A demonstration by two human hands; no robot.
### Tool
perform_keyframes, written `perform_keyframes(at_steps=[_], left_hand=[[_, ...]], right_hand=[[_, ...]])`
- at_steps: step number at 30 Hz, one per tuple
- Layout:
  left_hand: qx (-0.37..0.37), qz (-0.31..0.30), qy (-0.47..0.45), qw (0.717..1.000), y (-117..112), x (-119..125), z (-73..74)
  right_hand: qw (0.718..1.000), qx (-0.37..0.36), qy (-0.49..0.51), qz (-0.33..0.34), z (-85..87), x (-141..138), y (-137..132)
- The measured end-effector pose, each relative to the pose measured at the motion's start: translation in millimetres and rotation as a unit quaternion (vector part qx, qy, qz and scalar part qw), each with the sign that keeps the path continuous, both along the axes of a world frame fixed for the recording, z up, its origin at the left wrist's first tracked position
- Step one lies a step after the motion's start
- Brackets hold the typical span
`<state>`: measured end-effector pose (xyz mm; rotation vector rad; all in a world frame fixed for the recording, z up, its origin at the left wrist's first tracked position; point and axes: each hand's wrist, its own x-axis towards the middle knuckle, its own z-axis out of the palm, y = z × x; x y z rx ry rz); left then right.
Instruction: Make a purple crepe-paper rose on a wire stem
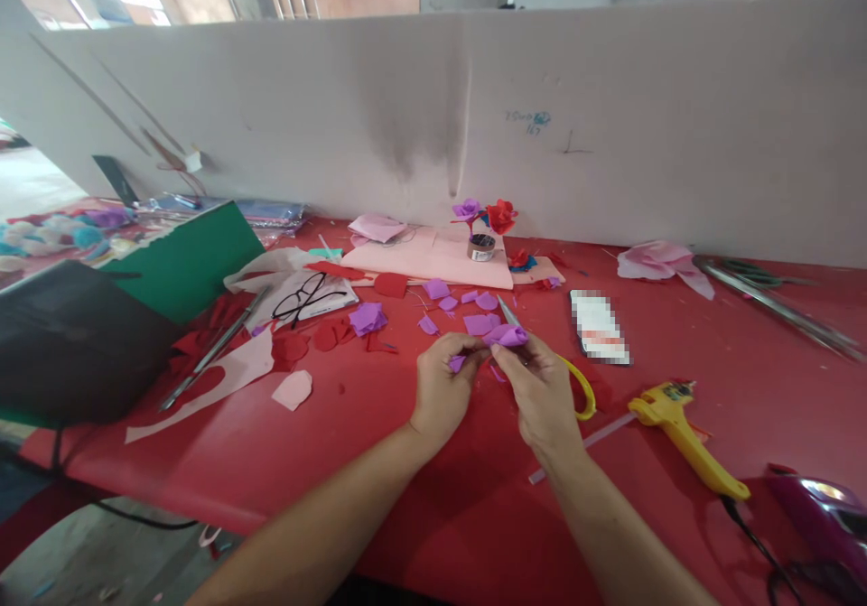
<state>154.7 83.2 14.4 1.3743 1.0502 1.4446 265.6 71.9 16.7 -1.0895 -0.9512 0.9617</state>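
Both hands meet over the middle of the red table. My right hand is closed on a rolled purple paper flower, its thumb and fingers pinching the lower end. My left hand is closed too, its fingertips touching the flower's base from the left; a small purple paper petal shows between its fingers. Beneath and beside my right hand lie scissors with a yellow handle, their blade tip poking out beyond the flower. Loose purple petals are scattered just past my hands.
A yellow glue gun with a glue stick and a phone lie to the right. Glasses, red paper pieces and a green board are left. Finished paper flowers stand in a tape roll at the back.
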Motion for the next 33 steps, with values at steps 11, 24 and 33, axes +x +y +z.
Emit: perform_keyframes(at_steps=[11, 24, 33], left_hand=[[-0.075, -0.074, -0.105, 0.989, -1, 4, 3.7], [-0.105, -0.093, -0.16, 0.977, 0, 2, 8.1], [-0.101, -0.051, -0.142, 0.983, 4, -1, 1.3]], right_hand=[[0.995, -0.055, 0.082, 0.031, 13.5, 0, -1], [0.997, -0.026, 0.056, 0.053, 8.8, 5, 0], [0.996, -0.041, 0.042, 0.068, 9.7, 6, -1]])
